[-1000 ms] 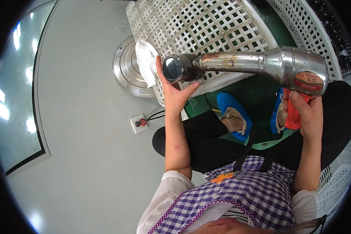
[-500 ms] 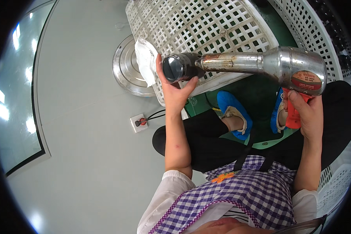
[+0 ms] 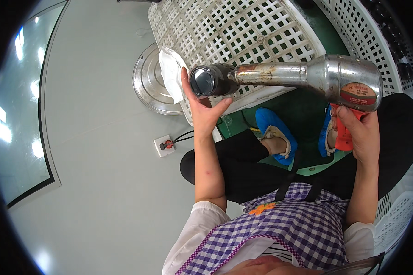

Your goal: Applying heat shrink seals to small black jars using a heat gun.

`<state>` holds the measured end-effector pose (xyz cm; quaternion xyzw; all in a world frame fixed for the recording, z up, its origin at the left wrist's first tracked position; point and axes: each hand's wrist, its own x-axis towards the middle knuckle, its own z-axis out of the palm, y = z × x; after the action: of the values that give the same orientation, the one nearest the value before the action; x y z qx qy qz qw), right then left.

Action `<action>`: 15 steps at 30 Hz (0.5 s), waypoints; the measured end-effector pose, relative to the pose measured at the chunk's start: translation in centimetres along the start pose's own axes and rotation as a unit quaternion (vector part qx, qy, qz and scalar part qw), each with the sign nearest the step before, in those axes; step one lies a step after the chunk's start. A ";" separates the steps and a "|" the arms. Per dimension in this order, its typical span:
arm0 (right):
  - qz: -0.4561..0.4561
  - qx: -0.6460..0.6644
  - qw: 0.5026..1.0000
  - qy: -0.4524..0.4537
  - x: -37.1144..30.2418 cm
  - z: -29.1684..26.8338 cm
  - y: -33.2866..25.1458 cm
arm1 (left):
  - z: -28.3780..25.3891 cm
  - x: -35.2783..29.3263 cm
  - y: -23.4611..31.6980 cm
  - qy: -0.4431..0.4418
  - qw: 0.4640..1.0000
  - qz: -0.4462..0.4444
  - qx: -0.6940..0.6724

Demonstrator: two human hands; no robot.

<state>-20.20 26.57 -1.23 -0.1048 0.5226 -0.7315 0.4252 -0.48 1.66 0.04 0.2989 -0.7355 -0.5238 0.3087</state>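
My right hand (image 3: 358,130) is wrapped around the red handle (image 3: 344,136) of a metal heat gun (image 3: 360,80) with a long, rust-stained barrel. The barrel points left, its narrow tip right at the side of a glossy dark jar (image 3: 222,79). My left hand (image 3: 204,110) cradles that jar from below and from its left, with the thumb out toward the near side and one finger stretched up along the lid end. The other fingers are hidden behind the jar. Its round, shiny end faces up toward me.
Beneath the jar lies an upturned white lattice crate (image 3: 257,39), with a crumpled white cloth or bag (image 3: 172,73) on its left edge. A round metal lid (image 3: 147,85) is beside it. A white basket (image 3: 360,32) with dark round items stands right; a wall socket (image 3: 164,145) holds a plug.
The jar has turned slightly in my left hand, whose thumb has shifted a little off its side. The heat gun has barely moved.
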 end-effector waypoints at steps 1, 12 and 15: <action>-0.002 0.001 1.000 0.002 -0.1 0.1 0.0 | 0.4 -0.2 0.1 0.012 1.000 -0.011 0.011; 0.002 0.006 1.000 0.000 -0.1 0.1 0.0 | 0.3 -0.6 -0.4 -0.002 0.997 -0.021 0.074; 0.011 0.002 1.000 0.000 -0.1 -0.1 0.0 | 1.7 -0.3 0.7 0.036 0.993 -0.090 0.069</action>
<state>-20.15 26.71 -1.26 -0.0981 0.5222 -0.7276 0.4339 -1.66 3.07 0.27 0.4035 -0.7282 -0.4862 0.2655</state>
